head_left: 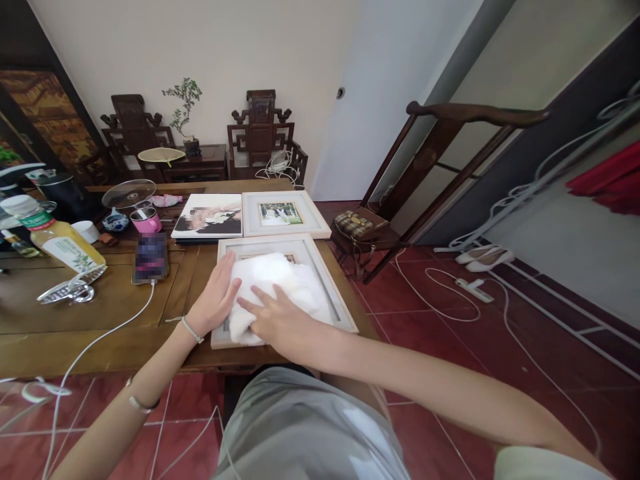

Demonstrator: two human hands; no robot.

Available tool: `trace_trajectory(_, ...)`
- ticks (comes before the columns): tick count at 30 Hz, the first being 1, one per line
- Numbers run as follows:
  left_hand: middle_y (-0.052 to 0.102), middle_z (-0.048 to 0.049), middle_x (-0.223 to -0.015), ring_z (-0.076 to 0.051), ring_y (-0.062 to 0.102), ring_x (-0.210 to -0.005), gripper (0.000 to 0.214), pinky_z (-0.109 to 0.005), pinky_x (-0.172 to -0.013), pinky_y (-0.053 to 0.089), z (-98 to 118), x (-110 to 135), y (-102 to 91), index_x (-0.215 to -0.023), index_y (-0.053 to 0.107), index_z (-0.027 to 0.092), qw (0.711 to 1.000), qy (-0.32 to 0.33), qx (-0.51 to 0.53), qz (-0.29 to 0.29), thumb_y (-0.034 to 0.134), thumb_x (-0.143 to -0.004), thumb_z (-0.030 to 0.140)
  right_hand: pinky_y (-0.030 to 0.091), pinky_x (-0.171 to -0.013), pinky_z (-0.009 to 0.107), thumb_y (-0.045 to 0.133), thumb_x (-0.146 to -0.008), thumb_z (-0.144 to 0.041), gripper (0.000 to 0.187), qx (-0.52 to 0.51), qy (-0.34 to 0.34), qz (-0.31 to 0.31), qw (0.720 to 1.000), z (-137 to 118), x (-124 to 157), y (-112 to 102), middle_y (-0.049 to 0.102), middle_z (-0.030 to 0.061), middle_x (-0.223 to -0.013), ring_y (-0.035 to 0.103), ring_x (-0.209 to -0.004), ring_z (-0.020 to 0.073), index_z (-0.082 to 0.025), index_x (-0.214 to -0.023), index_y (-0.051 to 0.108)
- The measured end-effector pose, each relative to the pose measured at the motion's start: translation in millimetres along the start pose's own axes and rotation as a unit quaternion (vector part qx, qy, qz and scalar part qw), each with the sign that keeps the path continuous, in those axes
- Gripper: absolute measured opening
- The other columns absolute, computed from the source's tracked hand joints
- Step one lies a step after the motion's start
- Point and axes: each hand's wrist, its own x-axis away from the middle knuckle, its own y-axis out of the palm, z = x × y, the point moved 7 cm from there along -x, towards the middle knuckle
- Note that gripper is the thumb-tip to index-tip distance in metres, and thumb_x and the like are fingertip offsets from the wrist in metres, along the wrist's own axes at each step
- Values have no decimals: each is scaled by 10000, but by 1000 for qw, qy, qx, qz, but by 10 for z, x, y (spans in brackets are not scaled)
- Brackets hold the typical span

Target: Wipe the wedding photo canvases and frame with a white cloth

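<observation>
A white fluffy cloth [280,273] lies bunched over a pale wooden picture frame [336,293] near the table's front edge. It covers most of the picture inside. My right hand [285,323] rests on top of the cloth, fingers spread and pressed down on it. At the frame's left side is my left hand [215,297], its fingers stretched out along the frame edge and the thumb against the cloth. Behind them lie a second framed picture [280,213] and a white-and-black photo panel [210,217], side by side.
Left on the wooden table [125,327] are a charging phone [151,259], a clear hair claw [75,287], a bottle of yellow drink [60,240] and a pink cup [146,221]. A wooden chair [425,147] holding a bag [359,225] stands right. Cables cross the floor.
</observation>
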Motion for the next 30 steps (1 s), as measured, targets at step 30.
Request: trace_trajectory(30,391,-167,-1438,-277,324,-1355,505,-503,-1093,303,-107,-16,142,-1356,423,125,996,-16,-71,-41,412,-914,370,358,-1033,442,357,-824,30,379,30,191,332,923,1523,145,-598,279,173,-1493,344,-1324,281,-65,-1089,611)
